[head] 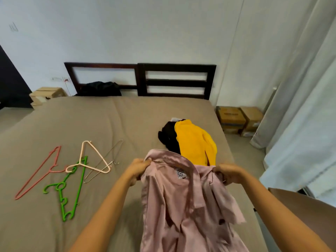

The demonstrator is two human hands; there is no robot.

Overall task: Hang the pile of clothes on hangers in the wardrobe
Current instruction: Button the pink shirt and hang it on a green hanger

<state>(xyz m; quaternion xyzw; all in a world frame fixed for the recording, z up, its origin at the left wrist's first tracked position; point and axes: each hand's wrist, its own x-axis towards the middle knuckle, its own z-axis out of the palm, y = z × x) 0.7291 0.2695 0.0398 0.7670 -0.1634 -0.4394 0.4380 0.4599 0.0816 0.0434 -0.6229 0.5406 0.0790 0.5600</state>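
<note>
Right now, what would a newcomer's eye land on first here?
The pink shirt fills the near centre, gripped near the collar by the left hand and right hand. Behind it a yellow top lies over a black garment on the bed. A green hanger and three others lie scattered on the left.

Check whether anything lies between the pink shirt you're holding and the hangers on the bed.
Nothing visible does. The left hand and right hand hold the pink shirt at its shoulders; only bare bed sheet lies between it and the hangers on the left.
</note>
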